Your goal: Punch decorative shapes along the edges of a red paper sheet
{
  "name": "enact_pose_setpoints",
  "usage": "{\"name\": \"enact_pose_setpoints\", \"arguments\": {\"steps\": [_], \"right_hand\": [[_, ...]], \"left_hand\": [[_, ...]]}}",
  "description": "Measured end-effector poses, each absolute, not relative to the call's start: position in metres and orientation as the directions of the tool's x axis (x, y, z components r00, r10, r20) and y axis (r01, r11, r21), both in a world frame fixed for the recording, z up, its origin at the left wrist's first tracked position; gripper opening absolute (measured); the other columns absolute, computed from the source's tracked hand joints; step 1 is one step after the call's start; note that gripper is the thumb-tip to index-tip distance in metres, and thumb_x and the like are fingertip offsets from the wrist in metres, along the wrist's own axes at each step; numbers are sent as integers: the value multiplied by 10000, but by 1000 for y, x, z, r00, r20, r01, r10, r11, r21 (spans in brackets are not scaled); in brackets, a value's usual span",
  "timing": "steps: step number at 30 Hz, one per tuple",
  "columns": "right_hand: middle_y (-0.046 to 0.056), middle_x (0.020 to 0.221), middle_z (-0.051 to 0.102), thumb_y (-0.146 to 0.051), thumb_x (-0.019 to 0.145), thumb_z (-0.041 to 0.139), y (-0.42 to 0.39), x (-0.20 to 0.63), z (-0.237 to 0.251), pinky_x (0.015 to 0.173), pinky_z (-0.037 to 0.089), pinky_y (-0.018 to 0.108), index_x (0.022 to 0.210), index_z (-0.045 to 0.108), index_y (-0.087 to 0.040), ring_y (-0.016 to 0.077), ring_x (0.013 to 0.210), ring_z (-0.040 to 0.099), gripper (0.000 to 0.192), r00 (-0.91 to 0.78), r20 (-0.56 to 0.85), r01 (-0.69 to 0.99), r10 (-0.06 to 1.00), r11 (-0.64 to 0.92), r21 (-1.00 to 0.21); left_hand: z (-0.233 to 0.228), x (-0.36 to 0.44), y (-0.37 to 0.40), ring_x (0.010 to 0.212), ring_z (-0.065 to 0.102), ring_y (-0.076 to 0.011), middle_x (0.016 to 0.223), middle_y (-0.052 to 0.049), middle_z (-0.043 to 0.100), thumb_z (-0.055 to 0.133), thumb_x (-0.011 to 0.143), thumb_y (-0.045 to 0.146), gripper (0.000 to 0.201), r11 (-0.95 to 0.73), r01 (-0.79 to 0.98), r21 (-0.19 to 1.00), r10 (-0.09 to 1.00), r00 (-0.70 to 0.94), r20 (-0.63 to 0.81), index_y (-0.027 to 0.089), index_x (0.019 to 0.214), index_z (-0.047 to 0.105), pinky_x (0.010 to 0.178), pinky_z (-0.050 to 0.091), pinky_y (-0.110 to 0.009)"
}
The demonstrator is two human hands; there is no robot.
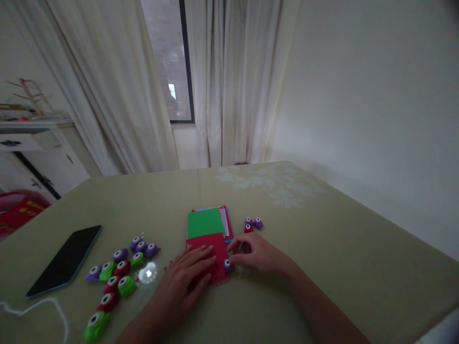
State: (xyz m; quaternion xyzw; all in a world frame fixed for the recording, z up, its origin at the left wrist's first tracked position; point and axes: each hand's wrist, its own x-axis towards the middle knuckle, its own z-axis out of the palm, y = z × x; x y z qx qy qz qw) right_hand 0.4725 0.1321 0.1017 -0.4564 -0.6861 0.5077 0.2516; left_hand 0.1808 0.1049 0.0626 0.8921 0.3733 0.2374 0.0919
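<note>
My left hand (186, 272) lies flat, fingers spread, over a red card (218, 248). At the card's right edge sits a small purple one-eyed toy figure (228, 266). The thumb tip of my right hand (256, 253) is right by that figure, perhaps touching it. The index finger curves above with a gap to the thumb, and I see nothing between them. Behind the red card, partly overlapped by it, is a green card (204, 223) on a stack of coloured cards (228, 224).
Two purple figures (258, 223) and a red figure (248, 228) stand right of the cards. Several purple, green and red figures (122, 267) cluster at left, beside a shiny clear disc (147, 273). Further left lie a dark tablet (66, 260) and a white cable (53, 303).
</note>
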Motion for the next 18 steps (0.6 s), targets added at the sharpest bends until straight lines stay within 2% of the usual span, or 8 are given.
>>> {"name": "enact_pose_setpoints", "arguments": {"steps": [7,14,18], "right_hand": [[12,796,712,-416,809,886,131,464,102,646,453,259,870,752,-168,162,710,626,289,-421,-162,384,893,14,-923],[8,793,716,-404,815,878,131,461,102,625,463,241,871,751,-173,149,691,619,270,-435,-222,406,873,-30,-913],[5,801,717,-377,815,875,134,460,107,604,475,228,890,739,-173,142,681,628,257,-425,-287,465,858,-65,-883]], "left_hand": [[59,181,104,1400,666,-282,1520,1,694,630,1058,312,425,-751,590,299,661,671,337,422,1466,672,1196,519,-594],[60,182,101,1400,666,-275,1536,8,677,631,1063,304,429,-758,584,291,652,701,291,420,1475,662,1205,512,-599],[61,183,101,1398,668,-272,1524,11,688,635,1061,310,430,-761,565,319,647,692,319,423,1475,663,1220,499,-587]]}}
